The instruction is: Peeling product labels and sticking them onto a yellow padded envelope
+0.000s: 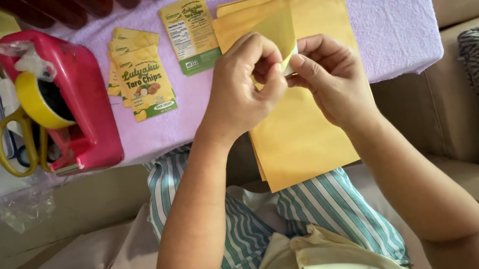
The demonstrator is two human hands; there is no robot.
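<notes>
Yellow sticker (pixel 279 29) is being pinched between the 2 hands, just above the stack of yellow pouches (pixel 301 132) that is lying on the far-to-near line across the edge of the tabletop (pixel 397 12) and hanging over the person's lap. The left hand (pixel 242 87) is grasping the sticker's lower corner with thumb and forefinger, and the right hand (pixel 334 74) is gripping the same corner from the other side, so both hands are touching each other there. The sticker is standing up and away from the hands, toward the far side, with its long axis running near to far; both hands are equally close to it. The fingertips are covering the corner, so I cannot tell if a backing layer is separating. To the left, more printed labels (pixel 141 76) are lying in a small pile, 1 label (pixel 191 32) apart from it, and a red tape dispenser (pixel 68 96) with yellow scissors (pixel 16 144) is standing at the far left. The pouches' near end is partly hiding behind the arms.
</notes>
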